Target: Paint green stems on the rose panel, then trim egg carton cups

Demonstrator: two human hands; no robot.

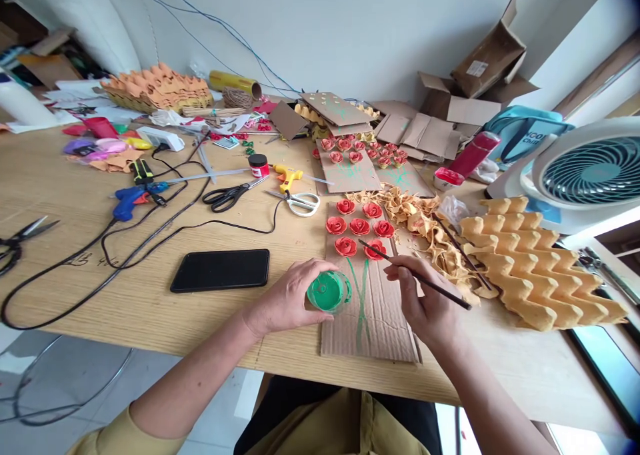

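My left hand [295, 292] is wrapped around a small jar of green paint [327, 291], its open mouth facing up. Between the fingers of my right hand [427, 305] is a thin dark paintbrush [435, 284], its tip by the red paper roses. Under both lies a piece of corrugated cardboard [385, 322] with several red roses [359, 226] at its far end. Green painted stem lines [361, 302] run from the roses toward me and cross near the bottom.
Left of the jar lie a black phone [220, 270], black scissors [233, 194], white scissors [300, 204] and a blue glue gun [133, 202] with trailing cables. Yellow egg trays [540, 268] and a white fan [595, 175] stand right. Behind are more rose boards [350, 175] and torn carton scraps [420, 222].
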